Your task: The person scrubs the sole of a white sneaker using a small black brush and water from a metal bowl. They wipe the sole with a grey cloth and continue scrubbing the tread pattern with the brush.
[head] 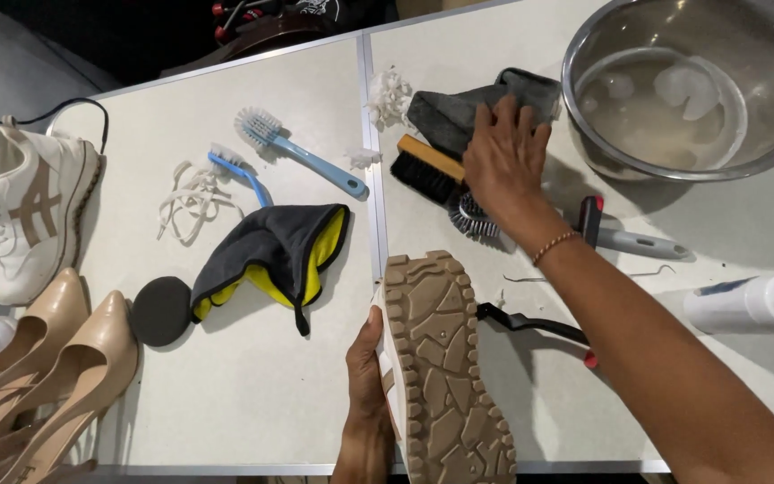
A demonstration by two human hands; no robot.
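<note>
My left hand grips a white sneaker by its side, tan lugged sole turned up, at the table's near edge. My right hand reaches across to the back of the table and rests palm down on a dark grey cloth, fingers spread over it. Just under that hand lie a wooden brush with black bristles and a round black brush head. A black-handled brush lies beneath my right forearm.
A steel bowl of cloudy water sits at the back right. A white bottle lies at right. Two blue brushes, white laces, a grey-yellow cloth, a black sponge disc, another sneaker and beige heels lie left.
</note>
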